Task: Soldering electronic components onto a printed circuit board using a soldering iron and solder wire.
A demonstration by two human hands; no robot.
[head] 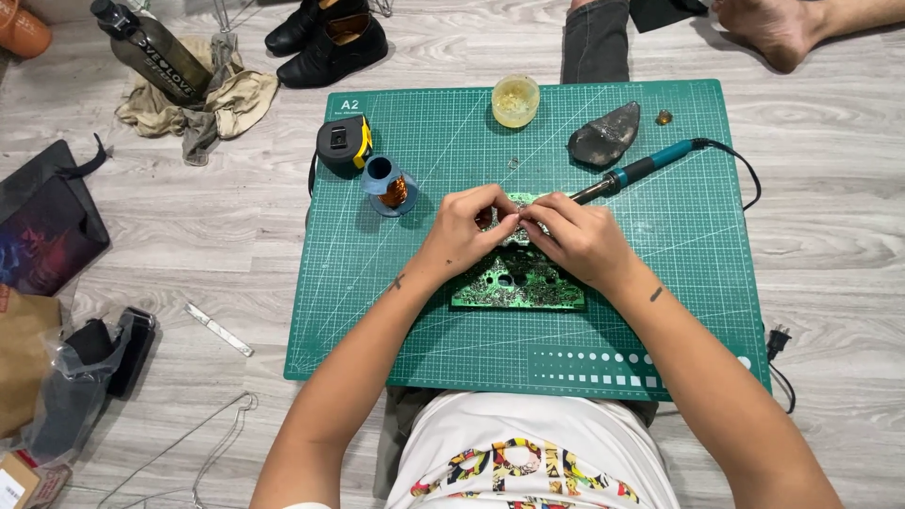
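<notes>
Both the left hand (468, 226) and right hand (577, 238) pinch the top edge of the green circuit board (518, 279) (long axis three-to-nine o'clock), while the soldering iron (633, 172) lies loose at two o'clock, nearer the right.

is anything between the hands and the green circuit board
Nothing visible does. The left hand and the right hand are already on the green circuit board, fingertips meeting over its upper edge. The soldering iron lies beside the right hand.
</notes>
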